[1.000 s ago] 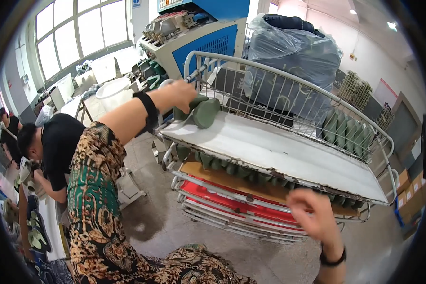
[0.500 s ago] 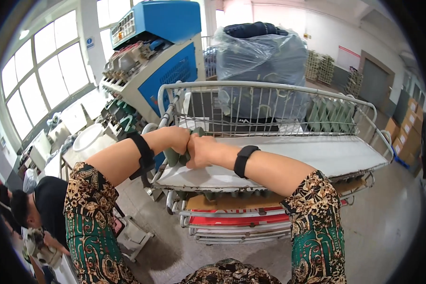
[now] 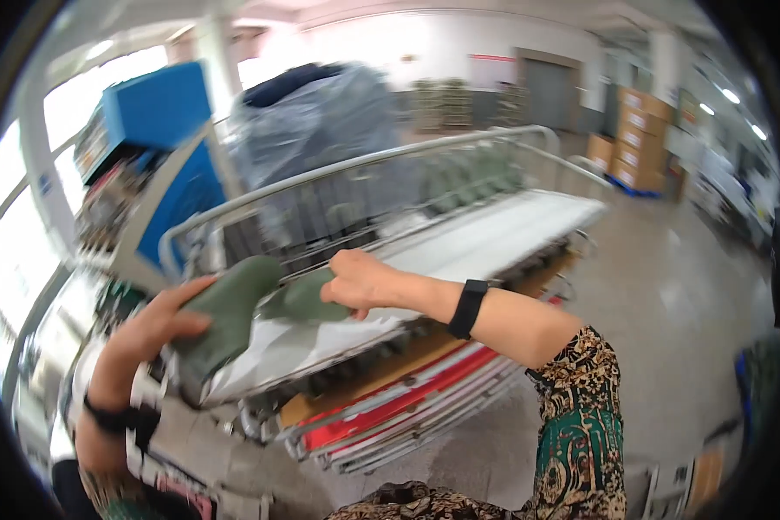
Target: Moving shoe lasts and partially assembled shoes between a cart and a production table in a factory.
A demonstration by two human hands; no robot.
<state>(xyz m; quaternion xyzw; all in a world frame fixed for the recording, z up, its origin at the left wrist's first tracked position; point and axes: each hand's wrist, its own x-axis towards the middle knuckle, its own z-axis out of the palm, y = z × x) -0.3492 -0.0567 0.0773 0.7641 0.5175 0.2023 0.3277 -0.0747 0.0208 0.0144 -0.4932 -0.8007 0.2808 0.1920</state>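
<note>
My left hand [image 3: 158, 322] is closed round an olive-green shoe-shaped piece [image 3: 236, 302], held tilted over the near left end of a white trolley shelf [image 3: 485, 232]. In my right hand [image 3: 360, 282], the fingers are curled on a second olive-green shoe-shaped piece [image 3: 302, 299] just to its right. The two pieces are close together, and motion blur hides whether they touch. At the far end of the shelf stands a row of similar green pieces [image 3: 472, 178], behind the wire rail.
A metal rail [image 3: 364, 165] runs along the trolley's far side. Red and white lower shelves [image 3: 381, 407] are stacked beneath. Beyond stand a plastic-wrapped bulky load [image 3: 321, 147] and a blue machine [image 3: 160, 104]. Cardboard boxes [image 3: 641, 143] are piled at the far right.
My view has turned right. My hands, together before, have moved apart; the left one has come back and left with a green piece, and both pieces now show clearly.
</note>
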